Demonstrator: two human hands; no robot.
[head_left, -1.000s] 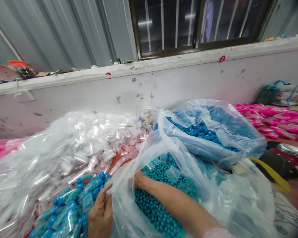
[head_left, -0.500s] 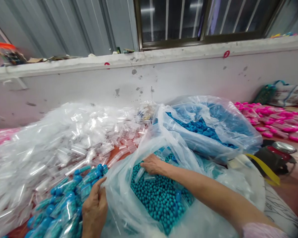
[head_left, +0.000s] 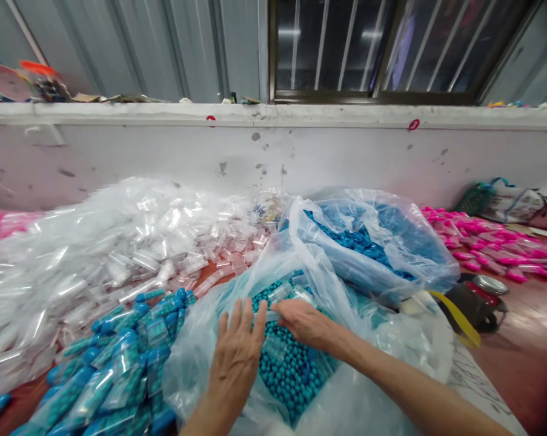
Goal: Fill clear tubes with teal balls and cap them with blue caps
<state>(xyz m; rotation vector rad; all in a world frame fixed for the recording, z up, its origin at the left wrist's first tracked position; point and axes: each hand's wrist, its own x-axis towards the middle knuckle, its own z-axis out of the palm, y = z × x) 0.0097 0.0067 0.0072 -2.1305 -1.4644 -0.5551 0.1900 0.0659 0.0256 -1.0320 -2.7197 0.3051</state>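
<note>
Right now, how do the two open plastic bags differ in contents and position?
The front bag holds round teal beads; the rear bag holds darker blue pieces. The front bag has the hands at its mouth, while the rear bag lies nearer the wall, untouched. Both are see-through and open.
</note>
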